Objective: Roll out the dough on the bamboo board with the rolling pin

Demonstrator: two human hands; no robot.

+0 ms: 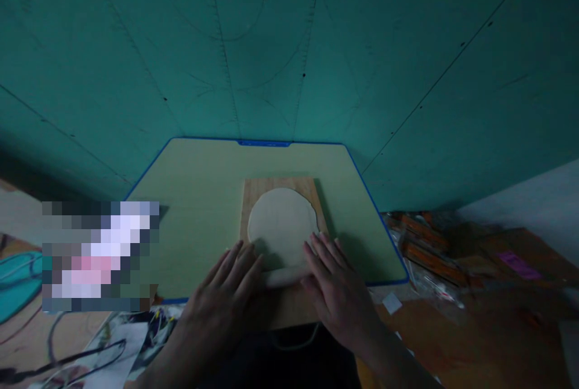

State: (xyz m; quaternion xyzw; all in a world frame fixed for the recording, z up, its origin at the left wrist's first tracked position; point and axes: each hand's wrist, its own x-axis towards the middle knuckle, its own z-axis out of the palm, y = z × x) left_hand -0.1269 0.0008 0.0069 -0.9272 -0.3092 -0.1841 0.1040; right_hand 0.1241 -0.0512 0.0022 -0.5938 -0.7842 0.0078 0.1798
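Note:
A flat, roundish sheet of pale dough lies on a wooden board. Across its near edge runs a pale roll, much the same colour as the dough. I cannot tell whether it is a rolling pin or a rolled-up edge, since both ends are hidden under my hands. My left hand rests palm down over the roll's left end, fingers stretched forward. Over the right end lies my right hand, also palm down, with its fingertips by the dough's right edge. Neither hand's fingers are wrapped round anything visible.
Under the board is a pale green mat with a blue rim. A green wall rises directly behind. Left stands a pixelated object, near cables and papers. At right are plastic-wrapped orange packages and cardboard.

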